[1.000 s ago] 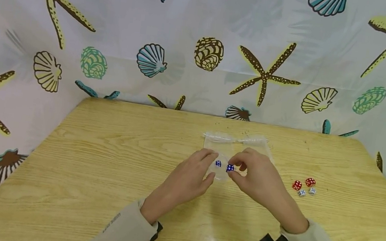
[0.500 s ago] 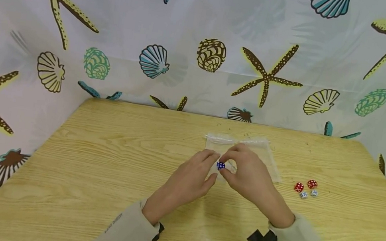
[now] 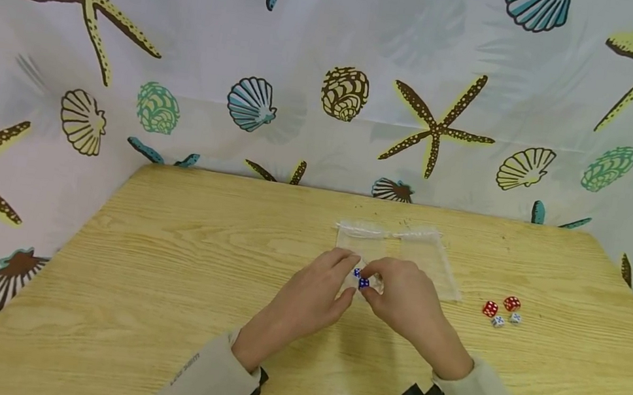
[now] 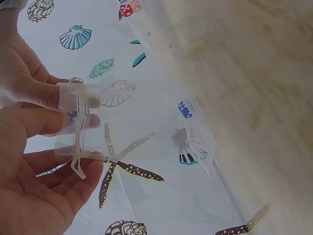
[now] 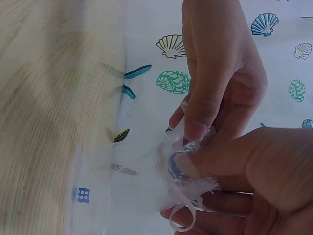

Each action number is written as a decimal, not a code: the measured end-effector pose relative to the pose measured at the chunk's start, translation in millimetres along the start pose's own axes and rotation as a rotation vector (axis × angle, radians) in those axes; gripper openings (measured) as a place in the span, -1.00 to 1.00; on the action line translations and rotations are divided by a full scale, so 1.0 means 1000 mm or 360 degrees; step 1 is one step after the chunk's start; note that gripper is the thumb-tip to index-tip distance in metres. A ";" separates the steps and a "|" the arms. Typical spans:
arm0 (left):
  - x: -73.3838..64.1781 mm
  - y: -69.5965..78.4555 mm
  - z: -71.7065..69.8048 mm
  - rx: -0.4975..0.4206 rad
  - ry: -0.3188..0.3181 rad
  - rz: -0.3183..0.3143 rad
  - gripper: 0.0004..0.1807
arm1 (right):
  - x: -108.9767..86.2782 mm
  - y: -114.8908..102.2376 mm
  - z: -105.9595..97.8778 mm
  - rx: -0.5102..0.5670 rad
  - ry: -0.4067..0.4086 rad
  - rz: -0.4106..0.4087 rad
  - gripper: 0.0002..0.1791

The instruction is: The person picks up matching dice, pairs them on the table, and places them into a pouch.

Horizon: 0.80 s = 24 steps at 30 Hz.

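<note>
A small sheer drawstring pouch (image 4: 142,142) hangs from my left hand (image 3: 311,286), whose fingers grip it around its mouth. One blue die (image 4: 186,108) with white dots lies inside, at the far end of the pouch. My right hand (image 3: 408,294) pinches a second blue die (image 3: 364,283) between thumb and fingertips, right at the pouch mouth. In the right wrist view that blue die (image 5: 177,165) is partly covered by the right thumb and the gathered fabric. The drawstring loop (image 5: 183,220) dangles beside the fingers.
Flat sheer pouches (image 3: 433,261) lie on the wooden table (image 3: 167,258) behind the hands. To the right sit two red dice (image 3: 490,308) and two smaller white dice (image 3: 498,321). A shell-patterned curtain (image 3: 312,39) closes off the back and sides.
My right hand has carried a blue die leftward to the pouch mouth at my left hand, then slightly toward me. The left hand has barely moved. Red and white dice stay put.
</note>
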<state>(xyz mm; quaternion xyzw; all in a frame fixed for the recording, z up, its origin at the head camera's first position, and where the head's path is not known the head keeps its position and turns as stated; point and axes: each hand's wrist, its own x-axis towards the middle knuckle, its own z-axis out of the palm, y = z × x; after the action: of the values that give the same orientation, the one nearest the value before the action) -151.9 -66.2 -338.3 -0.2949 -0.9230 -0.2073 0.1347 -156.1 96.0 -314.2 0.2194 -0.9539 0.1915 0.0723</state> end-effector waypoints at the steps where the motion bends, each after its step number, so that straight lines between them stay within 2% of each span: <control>1: 0.000 0.000 0.000 0.0000 -0.0004 0.0003 -0.53 | 0.000 0.000 0.000 0.0006 -0.0003 0.0001 -0.82; 7: 0.000 0.000 0.001 0.0044 -0.0026 0.0020 -0.53 | -0.001 0.001 0.000 0.0054 -0.0046 -0.0013 -0.80; 18: 0.000 -0.001 0.000 0.0061 -0.0022 0.0019 -0.53 | 0.001 0.005 -0.003 0.0090 -0.0035 0.0010 -0.74; 24: 0.000 -0.001 -0.001 0.0054 -0.0030 -0.0005 -0.52 | -0.001 0.006 -0.003 0.0180 -0.0037 -0.0044 -0.65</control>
<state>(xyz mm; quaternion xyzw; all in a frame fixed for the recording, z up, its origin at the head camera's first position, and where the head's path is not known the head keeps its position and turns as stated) -152.8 -67.6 -337.7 -0.2930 -0.9281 -0.1891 0.1306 -157.9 102.8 -313.4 0.2386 -0.9392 0.2415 0.0514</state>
